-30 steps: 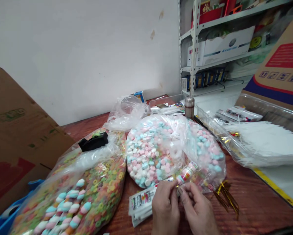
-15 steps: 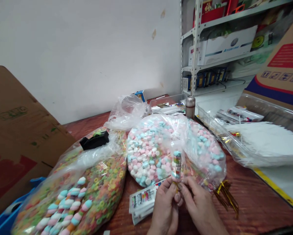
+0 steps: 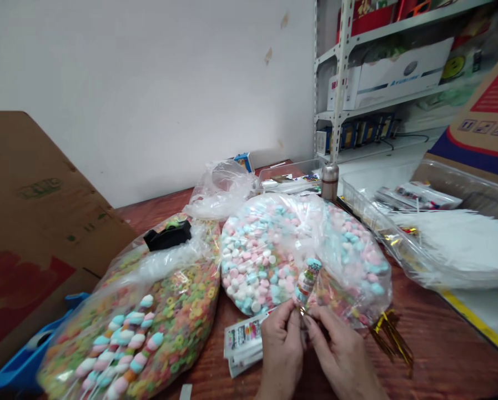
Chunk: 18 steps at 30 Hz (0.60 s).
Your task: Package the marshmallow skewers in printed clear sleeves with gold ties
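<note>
My left hand (image 3: 282,339) and my right hand (image 3: 335,341) meet at the front of the table, fingers pinched together. Between them stands a wrapped marshmallow skewer (image 3: 306,282), tilted to the right in its clear printed sleeve. A gold twist tie (image 3: 302,312) shows at its lower end, where the fingertips of both hands close. The stick, if any, is hidden by the hands. Beside my left hand lies a stack of printed clear sleeves (image 3: 242,338). More gold twist ties (image 3: 392,340) lie to the right of my right hand.
A large bag of marshmallows (image 3: 252,261) lies behind the hands. Left is a bag of ring candies (image 3: 190,311) with loose marshmallow skewers (image 3: 126,339) on top. A clear bin (image 3: 432,278) holds white sticks. A blue tape dispenser (image 3: 24,361) and cardboard box (image 3: 44,222) stand left.
The wrapped marshmallow skewer has tipped from upright to leaning right. Both hands keep their pinch at its lower end. The whole view has shifted slightly.
</note>
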Each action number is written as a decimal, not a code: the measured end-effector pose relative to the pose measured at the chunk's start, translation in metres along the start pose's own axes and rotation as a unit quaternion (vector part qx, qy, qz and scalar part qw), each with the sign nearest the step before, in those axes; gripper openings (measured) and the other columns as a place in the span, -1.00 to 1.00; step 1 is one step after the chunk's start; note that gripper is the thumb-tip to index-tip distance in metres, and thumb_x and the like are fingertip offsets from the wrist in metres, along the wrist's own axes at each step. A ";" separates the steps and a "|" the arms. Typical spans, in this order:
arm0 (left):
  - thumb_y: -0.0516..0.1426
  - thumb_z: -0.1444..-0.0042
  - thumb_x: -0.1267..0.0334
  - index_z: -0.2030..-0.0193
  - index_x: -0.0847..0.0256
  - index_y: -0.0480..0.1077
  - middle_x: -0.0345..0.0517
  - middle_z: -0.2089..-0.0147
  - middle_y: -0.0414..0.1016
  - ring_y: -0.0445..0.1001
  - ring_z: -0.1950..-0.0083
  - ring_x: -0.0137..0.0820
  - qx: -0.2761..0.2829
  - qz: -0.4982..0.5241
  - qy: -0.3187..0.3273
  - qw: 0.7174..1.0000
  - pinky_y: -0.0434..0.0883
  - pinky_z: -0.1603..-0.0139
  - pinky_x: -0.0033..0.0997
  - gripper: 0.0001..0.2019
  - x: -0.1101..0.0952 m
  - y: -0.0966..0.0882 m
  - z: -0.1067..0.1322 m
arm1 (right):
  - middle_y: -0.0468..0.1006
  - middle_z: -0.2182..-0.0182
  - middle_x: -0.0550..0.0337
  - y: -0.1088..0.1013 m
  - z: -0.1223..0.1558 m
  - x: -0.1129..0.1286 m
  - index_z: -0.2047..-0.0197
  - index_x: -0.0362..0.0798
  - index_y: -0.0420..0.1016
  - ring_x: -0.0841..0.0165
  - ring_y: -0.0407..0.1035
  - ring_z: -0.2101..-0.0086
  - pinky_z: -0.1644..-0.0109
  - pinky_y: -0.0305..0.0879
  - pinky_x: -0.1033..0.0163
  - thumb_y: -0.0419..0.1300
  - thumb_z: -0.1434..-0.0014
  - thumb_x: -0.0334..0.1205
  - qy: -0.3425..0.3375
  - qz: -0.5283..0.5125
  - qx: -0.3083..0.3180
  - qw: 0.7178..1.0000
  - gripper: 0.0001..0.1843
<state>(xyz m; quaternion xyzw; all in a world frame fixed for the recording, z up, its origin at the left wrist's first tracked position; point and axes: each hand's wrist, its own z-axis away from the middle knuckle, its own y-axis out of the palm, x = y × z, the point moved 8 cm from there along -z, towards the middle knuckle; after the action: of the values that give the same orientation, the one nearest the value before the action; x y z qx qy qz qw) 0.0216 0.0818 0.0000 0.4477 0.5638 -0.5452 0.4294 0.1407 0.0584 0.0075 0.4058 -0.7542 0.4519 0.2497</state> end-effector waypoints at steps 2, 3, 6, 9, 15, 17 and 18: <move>0.05 -0.23 0.21 0.28 0.24 0.53 -0.13 0.40 0.50 0.41 0.34 -0.34 -0.003 0.000 0.007 1.000 0.33 0.31 -0.46 -0.75 -0.004 -0.001 -0.001 | 0.56 0.29 0.14 -0.003 -0.001 0.003 0.11 0.01 0.43 0.30 0.50 0.28 0.24 0.40 0.28 0.05 -0.33 -0.18 -0.009 0.009 -0.031 0.999 -0.83; 0.05 -0.22 0.23 0.27 0.24 0.54 -0.12 0.39 0.50 0.41 0.33 -0.33 -0.005 -0.004 0.015 1.000 0.34 0.29 -0.45 -0.76 -0.007 -0.002 -0.001 | 0.56 0.28 0.12 -0.004 -0.002 0.005 0.11 0.01 0.44 0.28 0.49 0.26 0.22 0.40 0.27 0.06 -0.32 -0.17 -0.009 0.013 -0.045 0.999 -0.83; 0.05 -0.21 0.27 0.25 0.23 0.55 -0.11 0.38 0.52 0.43 0.32 -0.32 -0.010 -0.020 0.049 0.999 0.35 0.26 -0.44 -0.76 -0.016 -0.003 0.000 | 0.53 0.38 0.16 -0.005 -0.004 0.006 0.24 0.01 0.47 0.28 0.46 0.33 0.25 0.38 0.25 0.05 -0.32 -0.17 0.006 0.001 -0.060 0.998 -0.81; 0.05 -0.22 0.25 0.26 0.23 0.56 -0.10 0.39 0.52 0.43 0.34 -0.32 -0.016 -0.021 0.073 0.997 0.35 0.27 -0.43 -0.76 -0.020 -0.003 0.003 | 0.47 0.48 0.19 -0.004 -0.008 0.006 0.38 -0.02 0.45 0.30 0.42 0.44 0.35 0.33 0.25 0.04 -0.30 -0.16 0.029 -0.019 -0.049 0.998 -0.74; 0.04 -0.26 0.21 0.23 0.22 0.57 -0.15 0.47 0.45 0.37 0.46 -0.41 0.031 0.048 0.050 0.997 0.35 0.39 -0.46 -0.72 -0.015 0.002 0.005 | 0.46 0.51 0.20 0.003 -0.015 -0.012 0.42 -0.05 0.44 0.30 0.40 0.46 0.39 0.36 0.25 0.09 -0.22 -0.10 0.141 -0.152 0.017 0.978 -0.74; 0.07 -0.23 0.28 0.13 0.17 0.57 -0.06 0.27 0.55 0.49 0.25 -0.32 0.055 0.075 0.071 0.993 0.43 0.17 -0.36 -0.76 -0.021 -0.001 0.004 | 0.51 0.47 0.19 0.005 -0.016 -0.017 0.33 -0.06 0.48 0.28 0.43 0.42 0.36 0.39 0.27 0.13 -0.20 -0.07 0.161 -0.209 0.050 0.963 -0.75; 0.09 -0.19 0.34 0.09 0.13 0.57 -0.01 0.10 0.56 0.50 0.08 -0.26 0.068 0.087 0.083 0.990 0.41 0.01 -0.27 -0.75 -0.026 -0.003 0.004 | 0.53 0.45 0.18 0.006 -0.016 -0.016 0.32 -0.06 0.49 0.27 0.44 0.40 0.34 0.39 0.27 0.16 -0.18 -0.06 0.155 -0.221 0.071 0.960 -0.76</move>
<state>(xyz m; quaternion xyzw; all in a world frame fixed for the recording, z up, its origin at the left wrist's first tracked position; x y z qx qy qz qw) 0.0243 0.0764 0.0259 0.5669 0.5181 -0.5041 0.3950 0.1448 0.0805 0.0002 0.5036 -0.5639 0.4953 0.4278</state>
